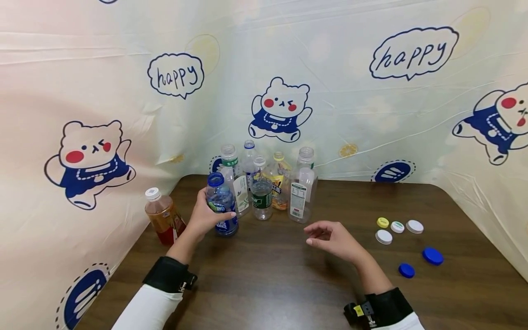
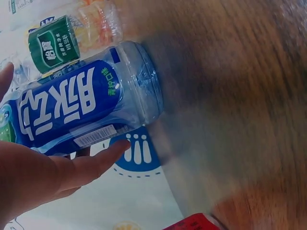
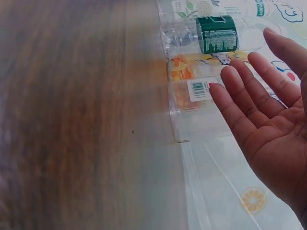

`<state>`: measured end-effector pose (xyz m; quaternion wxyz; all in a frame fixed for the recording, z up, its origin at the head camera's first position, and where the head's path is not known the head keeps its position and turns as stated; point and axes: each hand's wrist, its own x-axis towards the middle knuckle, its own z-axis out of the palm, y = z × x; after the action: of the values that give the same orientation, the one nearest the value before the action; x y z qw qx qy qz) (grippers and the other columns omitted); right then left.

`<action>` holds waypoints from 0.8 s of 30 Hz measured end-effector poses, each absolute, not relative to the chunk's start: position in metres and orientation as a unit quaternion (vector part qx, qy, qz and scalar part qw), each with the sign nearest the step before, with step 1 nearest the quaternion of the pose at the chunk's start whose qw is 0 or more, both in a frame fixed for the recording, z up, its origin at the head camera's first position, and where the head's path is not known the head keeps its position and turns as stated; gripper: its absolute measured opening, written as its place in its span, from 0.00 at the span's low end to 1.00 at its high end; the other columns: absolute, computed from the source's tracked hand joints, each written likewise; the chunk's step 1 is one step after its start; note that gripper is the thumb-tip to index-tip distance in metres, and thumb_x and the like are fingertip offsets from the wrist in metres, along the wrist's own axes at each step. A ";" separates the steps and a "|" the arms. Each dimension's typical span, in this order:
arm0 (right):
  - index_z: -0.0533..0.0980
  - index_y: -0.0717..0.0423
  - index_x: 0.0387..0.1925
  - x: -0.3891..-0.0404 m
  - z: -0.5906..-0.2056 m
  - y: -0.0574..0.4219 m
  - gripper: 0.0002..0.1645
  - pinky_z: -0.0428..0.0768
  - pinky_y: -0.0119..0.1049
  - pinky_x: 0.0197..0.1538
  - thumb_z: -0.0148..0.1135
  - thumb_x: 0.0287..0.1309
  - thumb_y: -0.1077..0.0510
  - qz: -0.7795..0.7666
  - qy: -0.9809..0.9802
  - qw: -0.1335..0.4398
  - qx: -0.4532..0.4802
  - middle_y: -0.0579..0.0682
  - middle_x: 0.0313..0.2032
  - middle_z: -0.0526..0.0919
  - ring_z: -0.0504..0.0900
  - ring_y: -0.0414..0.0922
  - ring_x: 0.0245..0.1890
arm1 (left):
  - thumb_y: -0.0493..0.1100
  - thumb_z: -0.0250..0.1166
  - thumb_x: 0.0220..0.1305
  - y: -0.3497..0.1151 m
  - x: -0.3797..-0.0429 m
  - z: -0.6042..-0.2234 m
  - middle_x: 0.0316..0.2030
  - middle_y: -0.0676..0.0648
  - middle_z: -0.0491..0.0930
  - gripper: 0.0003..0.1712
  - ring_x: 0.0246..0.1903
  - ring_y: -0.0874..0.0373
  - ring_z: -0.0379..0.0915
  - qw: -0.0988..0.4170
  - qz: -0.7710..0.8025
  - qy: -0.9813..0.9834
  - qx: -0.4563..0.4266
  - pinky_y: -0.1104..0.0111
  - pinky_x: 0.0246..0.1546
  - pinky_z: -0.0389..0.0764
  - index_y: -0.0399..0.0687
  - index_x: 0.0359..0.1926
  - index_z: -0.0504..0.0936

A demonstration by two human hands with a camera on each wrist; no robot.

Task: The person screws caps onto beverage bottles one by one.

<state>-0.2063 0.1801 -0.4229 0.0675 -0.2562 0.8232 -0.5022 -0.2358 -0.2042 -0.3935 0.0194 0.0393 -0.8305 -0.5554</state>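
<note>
A blue plastic bottle [image 1: 220,198] with a dark blue neck stands upright on the left part of the table. My left hand [image 1: 205,216] is around its left side, thumb stretched across the front; in the left wrist view the fingers [image 2: 103,165] lie nearly straight along the bottle, and the thumb stands off it. Right behind stand several uncapped clear bottles, among them one with a green label [image 1: 261,200] and one with a white label [image 1: 298,201]. My right hand [image 1: 335,239], holding nothing, hovers in front of the latter with relaxed fingers.
A bottle of reddish-brown drink [image 1: 161,213] with a white cap stands at the table's left edge. Loose caps lie on the right: a yellow cap [image 1: 382,222], several white caps [image 1: 414,226] and two blue caps [image 1: 432,256]. A printed curtain [image 1: 330,110] hangs behind the table.
</note>
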 end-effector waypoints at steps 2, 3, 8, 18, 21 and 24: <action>0.79 0.64 0.49 -0.206 -0.423 0.180 0.21 0.81 0.35 0.45 0.67 0.60 0.53 -0.503 0.823 0.070 -0.255 0.61 0.45 0.82 0.80 0.50 0.41 | 0.48 0.79 0.48 -0.203 -0.236 -0.394 0.70 0.37 0.53 0.65 0.69 0.39 0.52 0.023 -0.551 -0.833 0.040 0.42 0.66 0.56 0.50 0.74 0.42; 0.79 0.64 0.49 -0.206 -0.423 0.180 0.21 0.81 0.35 0.45 0.67 0.60 0.53 -0.503 0.823 0.071 -0.254 0.62 0.45 0.82 0.80 0.50 0.41 | 0.48 0.79 0.48 -0.202 -0.236 -0.394 0.70 0.37 0.53 0.64 0.69 0.39 0.52 0.025 -0.549 -0.835 0.040 0.42 0.66 0.56 0.49 0.74 0.41; 0.79 0.65 0.49 -0.205 -0.424 0.179 0.21 0.81 0.35 0.45 0.67 0.60 0.53 -0.505 0.822 0.073 -0.252 0.62 0.45 0.82 0.80 0.51 0.41 | 0.46 0.77 0.51 -0.201 -0.235 -0.395 0.70 0.37 0.54 0.61 0.68 0.38 0.53 0.035 -0.544 -0.837 0.043 0.42 0.65 0.57 0.48 0.74 0.43; 0.79 0.64 0.48 -0.203 -0.426 0.183 0.20 0.81 0.34 0.45 0.67 0.60 0.53 -0.502 0.827 0.069 -0.244 0.62 0.44 0.82 0.80 0.50 0.40 | 0.50 0.77 0.50 -0.200 -0.225 -0.393 0.68 0.38 0.58 0.59 0.67 0.38 0.56 0.046 -0.534 -0.844 0.021 0.41 0.62 0.62 0.48 0.73 0.46; 0.80 0.63 0.48 -0.203 -0.425 0.185 0.20 0.81 0.35 0.44 0.67 0.60 0.53 -0.502 0.828 0.068 -0.241 0.62 0.44 0.82 0.80 0.50 0.40 | 0.51 0.78 0.49 -0.198 -0.219 -0.390 0.68 0.38 0.59 0.59 0.66 0.39 0.58 0.045 -0.531 -0.846 0.007 0.40 0.61 0.63 0.48 0.72 0.48; 0.80 0.62 0.48 -0.203 -0.424 0.186 0.19 0.81 0.37 0.45 0.68 0.60 0.53 -0.503 0.828 0.068 -0.239 0.62 0.44 0.82 0.80 0.50 0.40 | 0.52 0.79 0.48 -0.193 -0.214 -0.388 0.67 0.39 0.60 0.59 0.65 0.39 0.59 0.041 -0.529 -0.847 -0.006 0.40 0.61 0.64 0.49 0.72 0.49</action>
<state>-0.2027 0.1865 -0.4244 0.0680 -0.2387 0.8278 -0.5031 -0.2143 -0.1930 -0.3876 0.0406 -0.0061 -0.8473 -0.5295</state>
